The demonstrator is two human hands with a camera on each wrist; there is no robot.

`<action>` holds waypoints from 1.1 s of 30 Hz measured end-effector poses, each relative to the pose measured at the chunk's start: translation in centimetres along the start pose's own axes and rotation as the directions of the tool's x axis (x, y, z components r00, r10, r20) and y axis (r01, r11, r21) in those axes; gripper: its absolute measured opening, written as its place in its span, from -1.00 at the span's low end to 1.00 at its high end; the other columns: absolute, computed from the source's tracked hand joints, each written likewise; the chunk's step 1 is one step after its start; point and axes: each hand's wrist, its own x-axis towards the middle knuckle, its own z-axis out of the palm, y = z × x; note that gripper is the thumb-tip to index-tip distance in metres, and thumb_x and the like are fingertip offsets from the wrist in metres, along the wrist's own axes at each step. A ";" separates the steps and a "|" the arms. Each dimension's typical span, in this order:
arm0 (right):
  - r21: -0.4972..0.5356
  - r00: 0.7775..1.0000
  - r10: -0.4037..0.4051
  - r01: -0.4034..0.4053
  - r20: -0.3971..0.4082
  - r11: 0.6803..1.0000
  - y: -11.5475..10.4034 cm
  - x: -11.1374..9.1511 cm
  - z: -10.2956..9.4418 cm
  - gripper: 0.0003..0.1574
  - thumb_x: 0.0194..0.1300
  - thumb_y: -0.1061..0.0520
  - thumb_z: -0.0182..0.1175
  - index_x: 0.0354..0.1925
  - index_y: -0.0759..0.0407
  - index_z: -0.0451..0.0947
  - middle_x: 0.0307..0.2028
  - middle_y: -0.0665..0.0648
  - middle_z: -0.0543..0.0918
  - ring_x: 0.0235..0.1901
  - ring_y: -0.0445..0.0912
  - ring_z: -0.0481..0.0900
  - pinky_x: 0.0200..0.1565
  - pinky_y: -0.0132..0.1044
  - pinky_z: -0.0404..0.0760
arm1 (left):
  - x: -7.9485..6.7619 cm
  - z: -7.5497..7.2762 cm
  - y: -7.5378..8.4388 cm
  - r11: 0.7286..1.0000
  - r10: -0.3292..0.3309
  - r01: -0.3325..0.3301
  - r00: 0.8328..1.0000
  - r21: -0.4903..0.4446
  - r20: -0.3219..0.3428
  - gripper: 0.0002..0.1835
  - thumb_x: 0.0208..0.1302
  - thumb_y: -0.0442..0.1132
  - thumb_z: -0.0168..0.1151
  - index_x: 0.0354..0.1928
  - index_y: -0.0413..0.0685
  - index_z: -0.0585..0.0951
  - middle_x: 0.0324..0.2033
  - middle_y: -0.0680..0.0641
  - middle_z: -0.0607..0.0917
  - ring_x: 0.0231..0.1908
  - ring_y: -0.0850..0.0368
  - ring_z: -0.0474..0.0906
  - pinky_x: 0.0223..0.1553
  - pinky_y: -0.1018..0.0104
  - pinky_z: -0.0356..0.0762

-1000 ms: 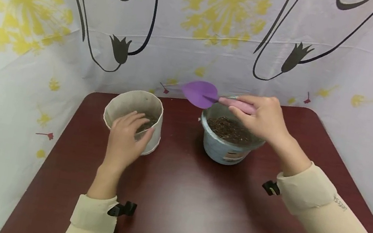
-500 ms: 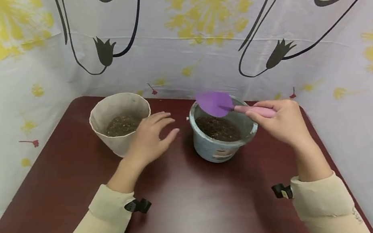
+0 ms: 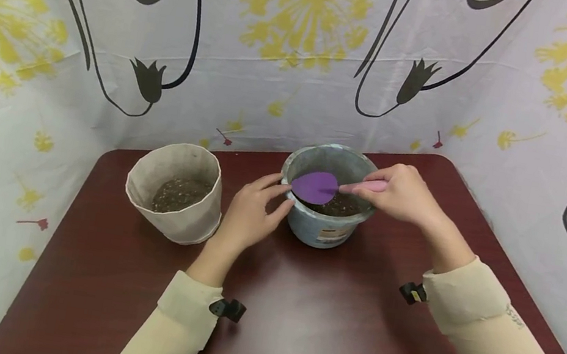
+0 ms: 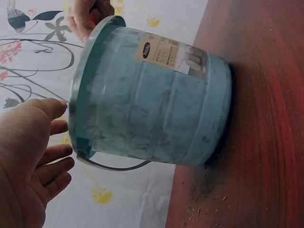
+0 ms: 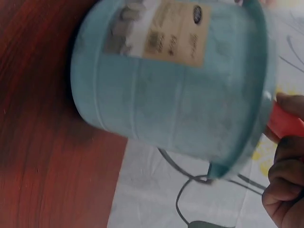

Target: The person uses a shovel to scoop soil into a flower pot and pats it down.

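My right hand [image 3: 404,195] grips the pink handle of a garden trowel over the blue bucket [image 3: 311,226]. The trowel's purple blade [image 3: 315,187] points left and dips inside the rim, above dark soil [image 3: 339,207]. In the right wrist view the handle [image 5: 284,122] looks red, with curled fingers around it. My left hand [image 3: 251,211] reaches to the bucket's left rim, fingers loosely extended and fingertips right at the edge. The left wrist view has that hand [image 4: 33,152] beside the rim, thumb and fingers spread.
A white pot [image 3: 190,221] with soil in its bottom stands left of the bucket on the dark red table [image 3: 295,315]. Crumbs of soil [image 4: 204,199] lie by the bucket's base. A patterned cloth [image 3: 296,98] hangs behind the table.
My left hand has moved right from the white pot to the bucket's rim. The trowel, held in my right hand, has come down from above the bucket into its mouth.
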 end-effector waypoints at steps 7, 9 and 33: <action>-0.164 1.000 0.015 -0.013 0.011 0.986 -1.1 0.6 1.9 -0.83 0.21 -0.12 0.40 -0.36 -0.12 0.85 -0.47 0.01 0.77 -0.43 0.05 0.67 -0.48 0.02 0.58 | -0.5 0.3 0.0 1.000 -0.001 0.001 0.999 -0.004 -0.045 -0.67 0.39 -0.06 0.31 0.05 -0.08 0.76 0.21 -0.13 0.64 0.18 -0.11 0.59 0.23 -0.04 0.50; -0.220 1.000 0.021 -0.018 0.008 0.975 -1.5 0.6 2.2 -0.83 0.20 -0.10 0.37 -0.38 -0.12 0.84 -0.49 0.05 0.75 -0.46 0.10 0.66 -0.53 0.06 0.56 | -0.6 0.3 0.0 1.000 0.003 -0.004 0.998 -0.008 -0.059 -0.67 0.38 -0.06 0.32 0.04 -0.09 0.76 0.20 -0.14 0.65 0.17 -0.13 0.60 0.21 -0.05 0.52; -0.552 0.917 -0.397 0.349 0.034 0.758 0.6 1.4 -0.5 -0.81 0.13 0.22 0.42 -0.27 -0.04 0.84 -0.66 0.05 0.60 -0.77 0.02 0.43 -0.78 -0.07 0.36 | -0.2 0.6 0.0 0.999 0.026 -0.028 0.999 -0.046 -0.030 -0.61 0.34 -0.03 0.37 0.08 -0.13 0.74 0.23 -0.16 0.62 0.17 -0.15 0.60 0.21 -0.06 0.52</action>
